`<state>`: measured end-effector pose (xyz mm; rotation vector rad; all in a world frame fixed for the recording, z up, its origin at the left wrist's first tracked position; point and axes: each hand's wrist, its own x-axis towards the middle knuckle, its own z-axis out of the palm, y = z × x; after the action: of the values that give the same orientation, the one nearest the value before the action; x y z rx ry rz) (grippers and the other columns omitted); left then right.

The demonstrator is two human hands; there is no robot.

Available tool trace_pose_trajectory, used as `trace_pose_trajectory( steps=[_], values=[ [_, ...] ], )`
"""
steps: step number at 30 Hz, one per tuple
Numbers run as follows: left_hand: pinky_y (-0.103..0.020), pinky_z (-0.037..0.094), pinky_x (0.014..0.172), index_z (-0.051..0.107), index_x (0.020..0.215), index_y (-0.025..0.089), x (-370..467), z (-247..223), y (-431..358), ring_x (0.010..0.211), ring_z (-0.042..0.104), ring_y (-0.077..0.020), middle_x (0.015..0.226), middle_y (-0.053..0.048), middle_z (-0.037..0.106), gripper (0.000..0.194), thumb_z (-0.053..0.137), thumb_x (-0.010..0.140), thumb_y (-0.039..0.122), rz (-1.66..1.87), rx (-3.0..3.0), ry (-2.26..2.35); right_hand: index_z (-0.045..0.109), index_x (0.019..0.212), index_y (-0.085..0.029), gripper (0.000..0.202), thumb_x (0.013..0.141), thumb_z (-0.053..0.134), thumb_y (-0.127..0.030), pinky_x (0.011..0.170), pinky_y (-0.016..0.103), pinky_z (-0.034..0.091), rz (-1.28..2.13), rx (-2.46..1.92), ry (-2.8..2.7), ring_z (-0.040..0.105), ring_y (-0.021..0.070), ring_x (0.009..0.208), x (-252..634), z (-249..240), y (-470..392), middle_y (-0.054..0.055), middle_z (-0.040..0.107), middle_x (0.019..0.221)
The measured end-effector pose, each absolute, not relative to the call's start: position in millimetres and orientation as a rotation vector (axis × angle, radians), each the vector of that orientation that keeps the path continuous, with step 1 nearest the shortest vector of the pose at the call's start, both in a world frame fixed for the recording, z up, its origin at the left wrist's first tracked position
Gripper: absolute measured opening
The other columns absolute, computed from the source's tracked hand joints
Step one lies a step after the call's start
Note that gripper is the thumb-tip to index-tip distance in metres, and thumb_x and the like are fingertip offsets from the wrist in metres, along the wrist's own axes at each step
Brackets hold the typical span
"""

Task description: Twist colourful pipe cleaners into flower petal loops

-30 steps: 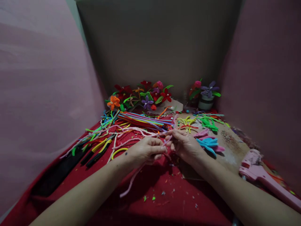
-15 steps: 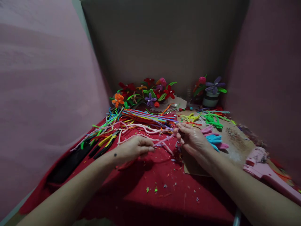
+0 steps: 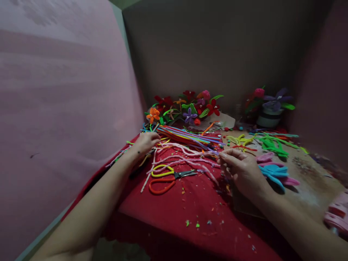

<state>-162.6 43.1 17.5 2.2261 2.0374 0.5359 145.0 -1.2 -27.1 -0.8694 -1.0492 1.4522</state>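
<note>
My right hand point(image 3: 243, 173) is closed, thumb and fingers pinched at the end of a thin lilac pipe cleaner point(image 3: 213, 152) beside the board's left edge. My left hand point(image 3: 146, 142) is at the left end of a bundle of coloured pipe cleaners point(image 3: 187, 136). Its fingers are curled together, and what they hold is hidden. Between the hands, long pale pink pipe cleaners point(image 3: 179, 149) lie across the red cloth point(image 3: 163, 214). Below them rest scissors point(image 3: 176, 175) with one yellow and one red handle, blades pointing right.
Pipe-cleaner flowers point(image 3: 190, 115) stand along the back, with a potted one point(image 3: 272, 116) at right. A brown board point(image 3: 307, 181) carries yellow, green, blue and pink looped pieces point(image 3: 273, 170). A pink tool point(image 3: 337, 212) lies at the right edge. Scraps dot the cloth.
My left hand has moved away from the middle, leftward and back to the bundle, uncovering the scissors. My right hand keeps its pinch near the board's edge. The view has turned left.
</note>
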Motion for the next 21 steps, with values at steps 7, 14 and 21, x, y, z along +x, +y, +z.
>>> trace_pose_trajectory(
  steps=[7,14,21],
  values=[
    [-0.024,0.031,0.053,0.069,0.066,0.017,-223.3,0.6,72.8,0.053,0.049,-0.0139,0.051,-0.001,0.058,0.013,0.058,0.063,0.023,0.441,2.034,2.374,0.055,0.061,-0.015,0.021,0.069,0.066,-0.031,0.035,0.018,0.026,1.45,-0.885,-1.169,0.038,0.0053,0.038,142.0,-31.7,-2.1,-0.002,0.051,0.05],
    [-0.026,0.035,0.059,0.07,0.08,0.015,-229.0,13.0,66.7,0.069,0.056,-0.0186,0.078,-0.008,0.068,0.026,0.052,0.071,0.031,0.635,1.968,2.594,0.055,0.061,-0.015,0.021,0.069,0.066,-0.032,0.034,0.018,0.026,1.478,-0.892,-1.169,0.038,0.0049,0.037,144.0,-34.1,0.5,-0.003,0.051,0.048],
    [-0.024,0.041,0.07,0.066,0.079,0.018,-173.6,37.2,29.0,0.076,0.057,-0.0155,0.082,-0.005,0.065,0.022,0.048,0.078,0.03,1.266,2.311,2.267,0.061,0.071,-0.014,0.021,0.069,0.067,-0.034,0.034,0.017,0.03,1.655,-0.86,-1.131,0.045,0.0063,0.039,139.4,-34.3,-3.0,0.0,0.057,0.053]
  ],
)
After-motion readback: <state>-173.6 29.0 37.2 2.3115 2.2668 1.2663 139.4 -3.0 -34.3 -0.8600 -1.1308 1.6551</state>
